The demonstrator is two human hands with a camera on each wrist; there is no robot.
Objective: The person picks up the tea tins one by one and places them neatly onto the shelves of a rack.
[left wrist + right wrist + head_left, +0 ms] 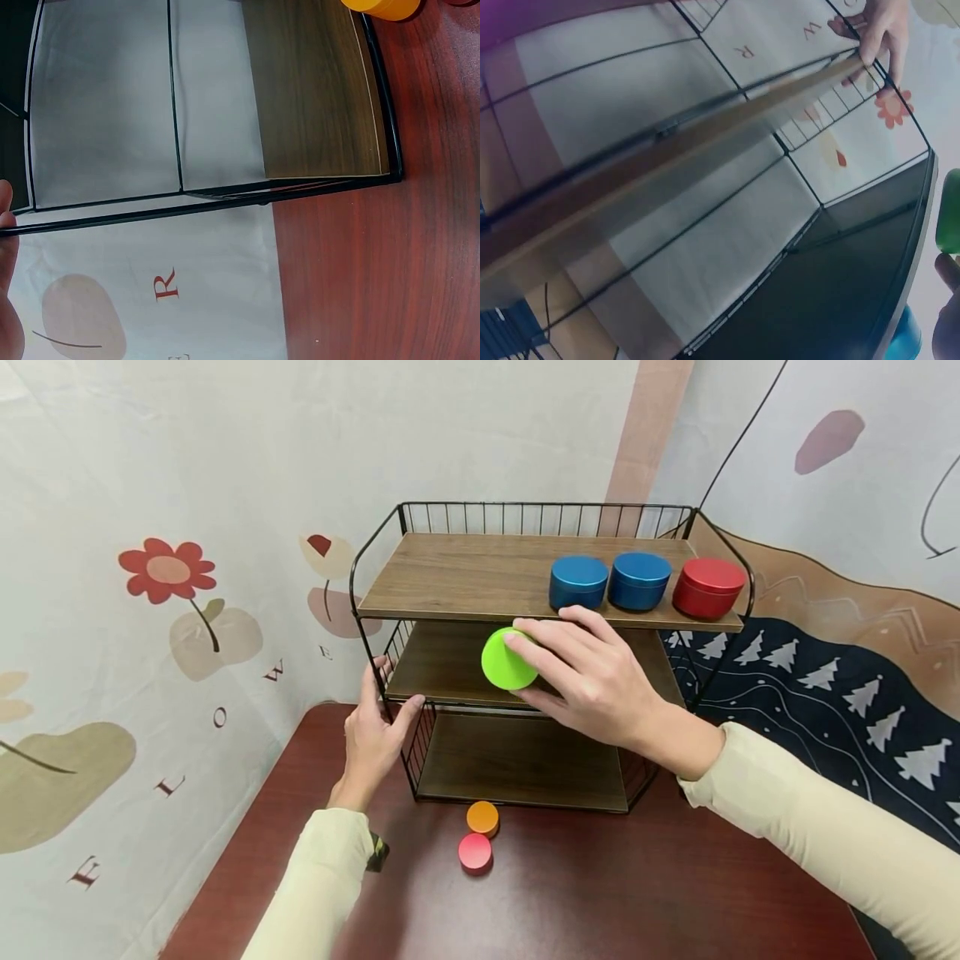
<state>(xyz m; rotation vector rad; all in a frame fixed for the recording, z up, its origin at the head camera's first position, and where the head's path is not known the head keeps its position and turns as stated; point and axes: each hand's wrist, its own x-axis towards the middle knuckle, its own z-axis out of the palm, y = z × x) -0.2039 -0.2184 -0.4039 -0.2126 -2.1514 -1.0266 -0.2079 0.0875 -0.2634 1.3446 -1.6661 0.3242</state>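
My right hand holds a round bright green tin in front of the rack, level with its middle shelf. The tin's flat round face is turned toward the head camera; in the right wrist view the green tin shows at the right edge. With the left hand I grip the left side of the three-tier rack, thumb at the front corner of the middle shelf. Two blue tins and a red tin line the right part of the top shelf.
On the red-brown table, a small orange tin and a small pinkish-red tin lie in front of the bottom shelf. Black wire rails edge the rack's back and sides. A printed cloth hangs behind.
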